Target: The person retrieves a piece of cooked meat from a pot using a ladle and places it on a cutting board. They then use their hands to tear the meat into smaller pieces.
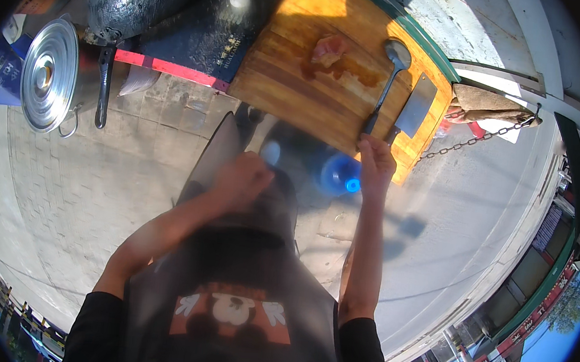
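Observation:
My right hand (377,160) grips the end of the black handle of a metal ladle (398,54), which lies on a wooden board (279,75). Just right of the ladle is a cleaver (418,107) with its handle towards me. Farther back on the board, a piece of raw meat (330,50) sits beside a patch of reddish liquid. My left hand (251,177) is in front of my apron, fingers curled in; whether it holds anything cannot be seen. A blue plastic bottle (340,175) stands below the board's near edge.
A black wok (124,3) with a black handle is at the upper left over a dark surface with a red edge (170,68). Left of it, a tall pot carries a shiny metal lid (49,75). A chain (469,142) and a brown cloth (491,103) hang beyond the board's right side.

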